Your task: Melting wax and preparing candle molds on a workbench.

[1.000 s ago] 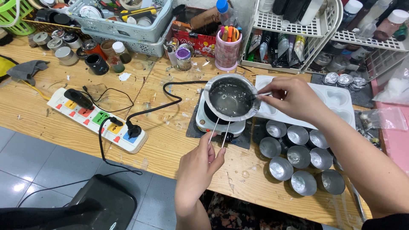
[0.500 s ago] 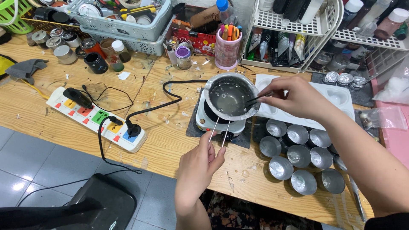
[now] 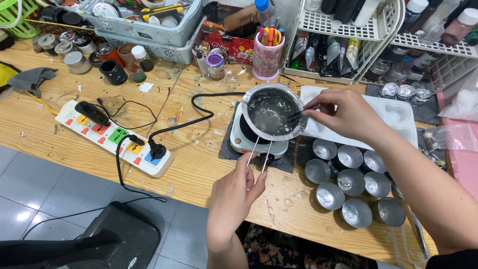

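Steel pot point(image 3: 273, 110) held by left hand point(image 3: 238, 188), perhaps stirred.

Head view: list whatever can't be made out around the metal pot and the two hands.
- Stirring tool in the right hand: too thin and dark to identify; the fingers hide its upper end.
- Hotplate: mostly covered by the metal pot; whether it is on cannot be told.
- Pot contents: clear and glossy, kind unclear.
- Wire handle: its end is hidden in the left hand.
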